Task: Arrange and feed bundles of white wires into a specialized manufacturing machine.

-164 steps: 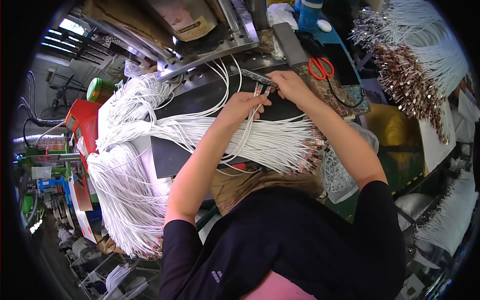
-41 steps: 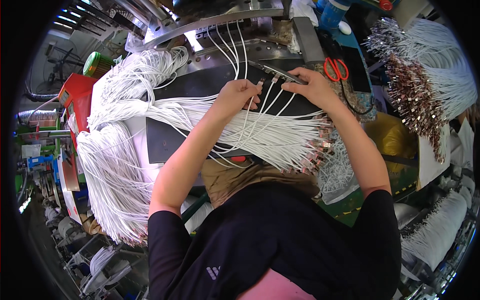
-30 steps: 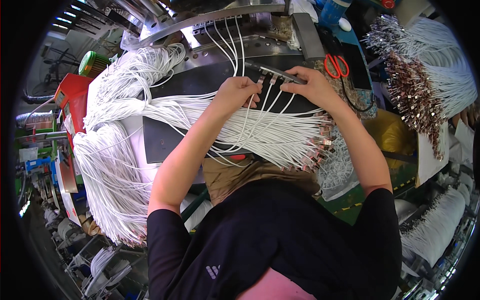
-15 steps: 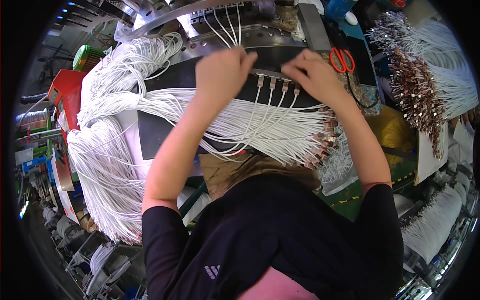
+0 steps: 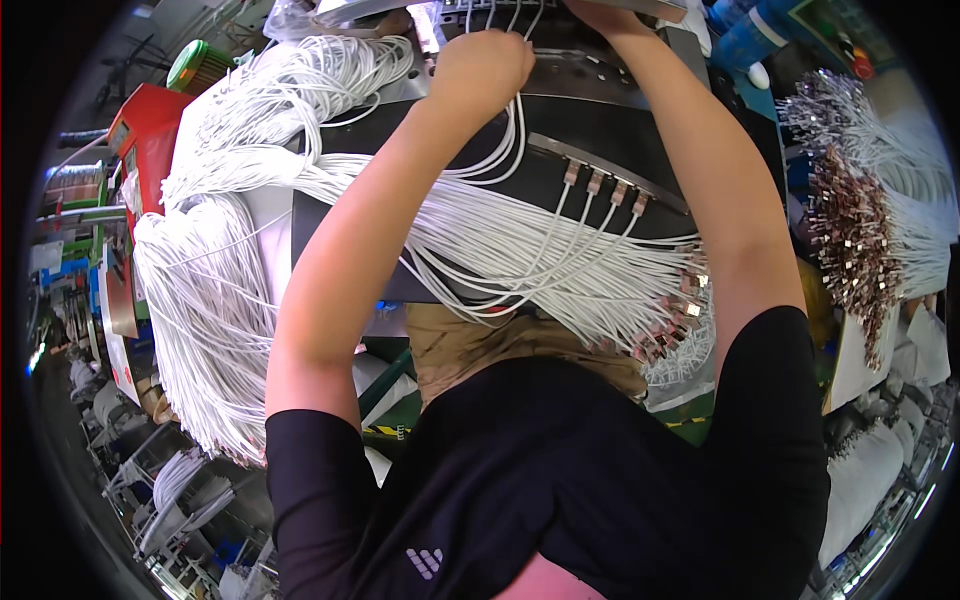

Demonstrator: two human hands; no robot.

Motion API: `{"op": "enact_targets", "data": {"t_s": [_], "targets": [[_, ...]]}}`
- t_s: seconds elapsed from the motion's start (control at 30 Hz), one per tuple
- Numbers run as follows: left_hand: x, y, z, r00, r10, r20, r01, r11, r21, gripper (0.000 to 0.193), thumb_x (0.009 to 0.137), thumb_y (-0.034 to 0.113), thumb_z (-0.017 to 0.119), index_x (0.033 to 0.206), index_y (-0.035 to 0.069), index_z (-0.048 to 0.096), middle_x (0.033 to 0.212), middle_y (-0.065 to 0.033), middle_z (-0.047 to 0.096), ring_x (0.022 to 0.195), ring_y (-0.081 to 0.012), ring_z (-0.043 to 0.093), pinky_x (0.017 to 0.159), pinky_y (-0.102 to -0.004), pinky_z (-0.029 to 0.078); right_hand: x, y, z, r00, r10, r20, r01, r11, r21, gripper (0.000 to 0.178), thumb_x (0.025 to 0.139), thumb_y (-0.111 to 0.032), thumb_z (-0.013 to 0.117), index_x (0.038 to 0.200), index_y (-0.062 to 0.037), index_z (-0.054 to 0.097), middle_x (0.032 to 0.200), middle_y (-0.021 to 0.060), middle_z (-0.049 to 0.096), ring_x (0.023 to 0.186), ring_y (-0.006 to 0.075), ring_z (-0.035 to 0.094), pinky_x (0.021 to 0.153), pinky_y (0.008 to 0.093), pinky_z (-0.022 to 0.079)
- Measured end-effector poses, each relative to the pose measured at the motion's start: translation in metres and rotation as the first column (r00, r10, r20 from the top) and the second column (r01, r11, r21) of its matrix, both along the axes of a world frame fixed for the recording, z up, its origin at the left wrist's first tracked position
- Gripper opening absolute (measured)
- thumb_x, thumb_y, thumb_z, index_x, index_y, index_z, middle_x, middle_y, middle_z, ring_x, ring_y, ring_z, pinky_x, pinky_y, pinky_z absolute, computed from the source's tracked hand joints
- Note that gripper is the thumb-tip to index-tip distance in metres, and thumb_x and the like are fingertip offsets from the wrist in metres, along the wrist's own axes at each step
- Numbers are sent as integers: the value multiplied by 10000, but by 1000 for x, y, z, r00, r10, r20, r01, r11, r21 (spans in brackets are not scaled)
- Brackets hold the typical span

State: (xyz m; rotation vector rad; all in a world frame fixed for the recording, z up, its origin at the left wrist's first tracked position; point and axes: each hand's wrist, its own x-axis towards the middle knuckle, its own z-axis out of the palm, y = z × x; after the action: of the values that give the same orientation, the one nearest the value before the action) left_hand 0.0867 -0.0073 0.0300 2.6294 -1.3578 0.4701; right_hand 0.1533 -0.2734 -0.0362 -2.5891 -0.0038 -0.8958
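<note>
My left hand (image 5: 485,68) is closed round several white cables (image 5: 517,130), which run up to the metal fixture (image 5: 510,12) and loop down below the fist. At the top edge is my right hand (image 5: 602,14), its fingers hidden. Between my forearms, a narrow metal bar (image 5: 660,192) rests on the black work surface (image 5: 560,115). Copper-coloured connectors (image 5: 595,183) sit along the bar's near edge, each with a white cable trailing toward me. Under those cables a thick bundle of white cables (image 5: 520,240) lies across the surface, its connector ends at the right.
More white cables hang in a heap (image 5: 205,310) at the left, with a coil (image 5: 330,85) behind. A red machine housing (image 5: 150,120) and a green ribbed cylinder (image 5: 197,65) stand at far left. Another bundle with copper ends (image 5: 850,225) hangs at right. A blue cylinder (image 5: 745,40) stands at back right.
Both hands have moved away from me toward the fixture, the left one now round the cables there. The view has shifted; the metal bar, with its connectors, lies tilted on the surface.
</note>
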Motion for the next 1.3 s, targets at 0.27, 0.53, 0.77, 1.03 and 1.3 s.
{"op": "enact_targets", "data": {"t_s": [0.27, 0.53, 0.77, 1.03, 1.3], "targets": [[-8, 127, 72, 851, -396, 345, 508, 789, -347, 133, 855, 203, 647, 962, 158, 712, 829, -76, 635, 791, -288, 637, 664, -397, 512, -42, 32, 35, 995, 94, -43, -90, 991, 102, 327, 932, -302, 664, 1135, -45, 668, 1086, 163, 638, 1023, 351, 620, 866, 427, 490], [27, 203, 93, 917, 358, -176, -399, 813, -425, 284, 1008, 227, 519, 1130, 44, 697, 997, -119, 723, 861, -243, 683, 780, -341, 511, -193, 78, 47, 992, -23, -127, 5, 990, -141, 345, 912, -295, 701, 1197, -103, 672, 1025, 124, 622, 995, 325, 594, 854, 388, 472], [-173, 70, -20, 811, -521, -268, 411, 832, -372, 265, 853, 201, 739, 1077, 87, 657, 1099, -74, 651, 995, -282, 623, 875, -408, 520, -308, 66, 94, 651, 113, -750, -90, 993, 71, 458, 900, -196, 701, 1342, -126, 603, 987, 118, 567, 992, 315, 550, 885, 392, 449], [-181, 47, 7, 863, -351, -363, 263, 927, -269, 237, 871, 237, 718, 1037, 74, 675, 1012, -57, 633, 877, -242, 616, 734, -366, 529, -307, 60, 91, 768, 226, -600, -250, 967, 44, 423, 909, -129, 672, 1323, -87, 599, 991, 124, 570, 977, 306, 576, 868, 377, 458], [-168, 56, 6, 922, -212, -325, 128, 957, -261, 165, 885, 231, 702, 874, 75, 651, 907, -70, 651, 785, -268, 636, 636, -400, 518, -228, 56, 65, 910, 322, -259, -245, 925, 289, 313, 965, -209, 613, 1221, -29, 629, 998, 153, 604, 972, 330, 595, 868, 380, 467]]}}
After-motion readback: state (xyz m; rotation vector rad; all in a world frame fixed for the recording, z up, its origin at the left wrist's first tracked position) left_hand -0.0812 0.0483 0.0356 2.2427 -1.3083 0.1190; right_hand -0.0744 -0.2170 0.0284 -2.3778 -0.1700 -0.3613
